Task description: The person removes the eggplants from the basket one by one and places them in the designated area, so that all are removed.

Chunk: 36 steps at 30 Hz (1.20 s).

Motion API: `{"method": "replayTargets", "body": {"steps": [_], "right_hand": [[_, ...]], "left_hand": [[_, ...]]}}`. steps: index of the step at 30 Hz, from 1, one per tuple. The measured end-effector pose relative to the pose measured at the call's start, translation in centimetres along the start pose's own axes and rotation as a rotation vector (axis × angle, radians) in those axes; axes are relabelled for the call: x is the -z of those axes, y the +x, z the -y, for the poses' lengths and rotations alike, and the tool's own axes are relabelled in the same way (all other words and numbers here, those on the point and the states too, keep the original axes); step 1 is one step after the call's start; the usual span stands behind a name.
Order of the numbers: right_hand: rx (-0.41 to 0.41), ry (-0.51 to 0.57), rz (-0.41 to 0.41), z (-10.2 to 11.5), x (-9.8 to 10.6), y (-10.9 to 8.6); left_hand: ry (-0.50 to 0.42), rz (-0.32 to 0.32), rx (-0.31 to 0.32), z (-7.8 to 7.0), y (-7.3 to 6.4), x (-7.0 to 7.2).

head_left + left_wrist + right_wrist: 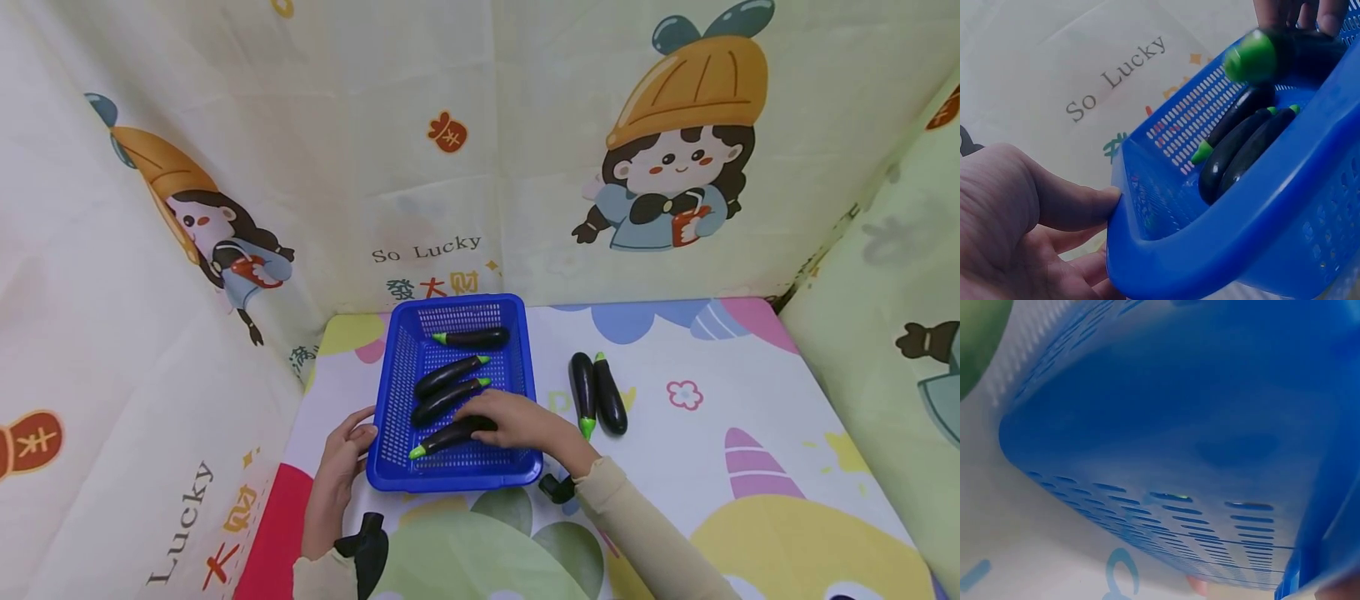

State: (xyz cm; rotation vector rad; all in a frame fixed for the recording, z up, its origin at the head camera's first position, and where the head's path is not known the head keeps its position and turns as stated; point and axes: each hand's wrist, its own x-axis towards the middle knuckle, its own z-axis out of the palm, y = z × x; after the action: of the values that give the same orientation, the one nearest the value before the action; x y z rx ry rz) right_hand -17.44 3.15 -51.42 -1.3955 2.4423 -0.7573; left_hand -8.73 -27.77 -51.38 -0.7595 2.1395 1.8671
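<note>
A blue plastic basket (453,482) with slotted walls stands on the table. My left hand (339,462) holds its left side; in the left wrist view the thumb presses the rim, with the other fingers outside below it. Inside the basket, my right hand (517,422) grips a dark eggplant (448,437) by its thick end, its green tip pointing left. Farther back in the basket lie an eggplant (477,337) near the far wall and two side by side, one eggplant (448,377) behind another eggplant (442,405). The right wrist view shows mostly the basket's outer wall (1166,425).
Right of the basket, two more eggplants lie close together on the table, a left one (582,385) and a right one (611,398). A printed cloth (750,450) covers the table. Patterned curtains (540,167) hang behind and at both sides.
</note>
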Motion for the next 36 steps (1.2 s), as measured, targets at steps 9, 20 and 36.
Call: {"method": "replayTargets", "body": {"steps": [9,20,36], "right_hand": [[-0.044,0.298,-0.076,0.0,0.5,-0.8],[-0.107,0.591,-0.19,-0.7,0.6,-1.3],[-0.184,0.791,-0.344,-0.9,1.0,-2.5]], "left_hand": [[-0.003,0.005,-0.004,-0.1,-0.2,0.0],[-0.015,0.014,-0.014,-0.1,-0.2,0.0],[-0.026,0.018,-0.008,0.0,-0.1,0.1]]}}
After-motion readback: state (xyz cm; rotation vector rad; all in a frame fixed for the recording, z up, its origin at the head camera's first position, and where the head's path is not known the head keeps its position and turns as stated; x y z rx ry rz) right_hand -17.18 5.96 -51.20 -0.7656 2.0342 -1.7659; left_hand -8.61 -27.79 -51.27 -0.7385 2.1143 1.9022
